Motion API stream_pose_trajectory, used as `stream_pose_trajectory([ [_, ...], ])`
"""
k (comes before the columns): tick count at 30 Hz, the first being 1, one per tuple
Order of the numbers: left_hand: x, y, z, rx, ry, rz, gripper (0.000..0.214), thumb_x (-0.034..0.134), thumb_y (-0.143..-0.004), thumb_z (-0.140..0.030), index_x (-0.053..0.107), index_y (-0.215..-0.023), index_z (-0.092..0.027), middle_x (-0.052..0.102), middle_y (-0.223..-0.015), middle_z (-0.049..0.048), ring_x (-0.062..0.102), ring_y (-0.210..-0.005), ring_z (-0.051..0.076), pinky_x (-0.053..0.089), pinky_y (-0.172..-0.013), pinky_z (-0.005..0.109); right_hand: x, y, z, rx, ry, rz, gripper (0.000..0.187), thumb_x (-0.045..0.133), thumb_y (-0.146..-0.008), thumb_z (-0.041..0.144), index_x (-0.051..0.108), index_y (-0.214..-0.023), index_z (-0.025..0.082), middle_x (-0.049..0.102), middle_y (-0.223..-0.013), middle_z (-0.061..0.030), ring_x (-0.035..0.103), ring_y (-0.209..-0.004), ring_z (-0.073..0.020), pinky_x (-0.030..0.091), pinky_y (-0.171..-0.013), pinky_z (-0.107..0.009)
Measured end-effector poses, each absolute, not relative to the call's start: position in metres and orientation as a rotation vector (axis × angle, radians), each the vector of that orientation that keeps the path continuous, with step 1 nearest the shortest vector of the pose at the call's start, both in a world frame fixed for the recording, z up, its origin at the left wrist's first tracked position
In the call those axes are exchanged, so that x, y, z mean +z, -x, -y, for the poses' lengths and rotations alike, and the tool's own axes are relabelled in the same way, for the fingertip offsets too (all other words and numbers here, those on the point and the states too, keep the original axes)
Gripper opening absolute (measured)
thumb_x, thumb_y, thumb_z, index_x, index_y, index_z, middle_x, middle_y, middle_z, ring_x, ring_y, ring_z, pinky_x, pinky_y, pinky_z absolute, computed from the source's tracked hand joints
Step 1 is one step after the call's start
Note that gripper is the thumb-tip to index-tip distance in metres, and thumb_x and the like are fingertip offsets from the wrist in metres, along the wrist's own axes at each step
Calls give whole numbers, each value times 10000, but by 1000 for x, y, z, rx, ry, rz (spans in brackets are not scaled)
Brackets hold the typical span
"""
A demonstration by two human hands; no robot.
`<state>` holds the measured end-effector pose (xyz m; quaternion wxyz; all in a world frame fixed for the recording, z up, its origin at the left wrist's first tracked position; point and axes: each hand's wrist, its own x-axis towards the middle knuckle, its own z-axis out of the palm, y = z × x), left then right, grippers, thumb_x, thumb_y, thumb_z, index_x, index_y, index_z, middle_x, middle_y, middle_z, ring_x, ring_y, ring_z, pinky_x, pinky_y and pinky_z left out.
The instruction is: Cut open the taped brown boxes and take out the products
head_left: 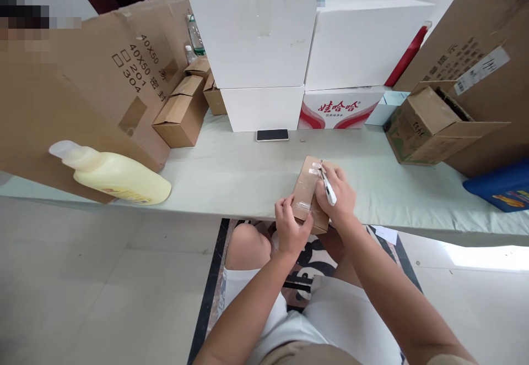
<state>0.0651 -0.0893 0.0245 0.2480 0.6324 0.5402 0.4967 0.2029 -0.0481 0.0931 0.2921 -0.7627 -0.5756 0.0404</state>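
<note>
A small brown cardboard box (306,186) rests at the front edge of the cloth-covered table, with clear tape across its top. My left hand (291,226) grips its near left corner, thumb on the near side and fingers along the left. In my right hand (339,194) is a white-handled utility knife (328,189), its tip at the taped far end of the box top. The right hand's lower fingers lie against the box's right side, partly hidden.
A phone (272,135) lies before stacked white boxes (264,45). Small cartons (182,109) and a pale yellow pump bottle (124,175) stand left. On the right are an open carton (430,117) and a blue container (500,186). Large cardboard panels flank the table (231,178).
</note>
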Motion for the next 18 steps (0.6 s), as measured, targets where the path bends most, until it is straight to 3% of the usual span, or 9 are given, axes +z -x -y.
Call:
stream_pose_trajectory([
  [2, 24, -67, 90, 1361, -1705, -1489, 547, 695, -840, -329, 504, -1335, -194, 551, -1232, 165, 608, -1145, 318, 557, -944, 465, 93, -198, 48, 71, 2056, 1544, 416, 431, -941, 353, 684, -1253, 245, 638, -1219, -94, 544, -691, -155, 312, -559, -288],
  [11, 21, -72, 90, 1369, -1650, -1520, 572, 701, -823, -328, 498, -1334, -172, 550, -1223, 174, 610, -1138, 336, 559, -930, 488, 86, -189, 55, 54, 2084, 1599, 390, 457, -955, 341, 674, -1251, 210, 651, -1126, -131, 595, -950, -266, 393, -664, -330],
  [18, 21, -72, 88, 1367, -1646, -1527, 566, 714, -848, -400, 512, -1331, -185, 554, -1222, 174, 618, -1141, 341, 555, -939, 497, 83, -186, 62, -24, 1987, 1660, 360, 453, -931, 321, 708, -1158, 206, 668, -1049, -124, 595, -891, -255, 411, -659, -331],
])
